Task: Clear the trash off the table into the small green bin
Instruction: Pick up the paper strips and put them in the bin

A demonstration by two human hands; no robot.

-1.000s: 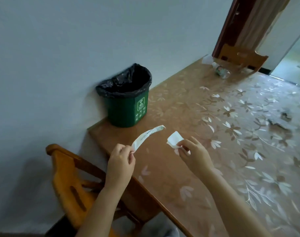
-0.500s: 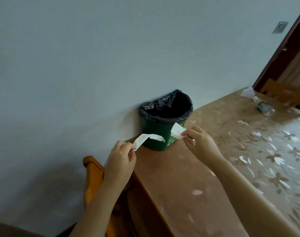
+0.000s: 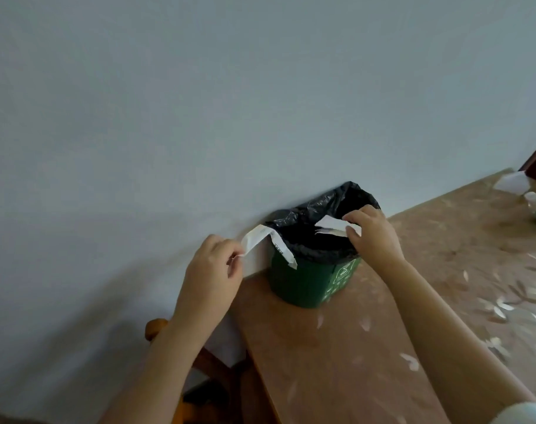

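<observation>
Paper scrap (image 3: 329, 224) (1 of 2 in play) sits pinched in the right hand (image 3: 373, 237), directly over the mouth of the green bin (image 3: 306, 283); that grip can simply part and drop it. Left hand (image 3: 211, 270) grip is clamped on a long strip (image 3: 257, 235) whose free end droops outside the rim, in front of the bin's left wall. Shift it rightward above the black liner (image 3: 346, 197) before letting go, else I'd expect the strip to land on the surface (image 3: 337, 356).
</observation>
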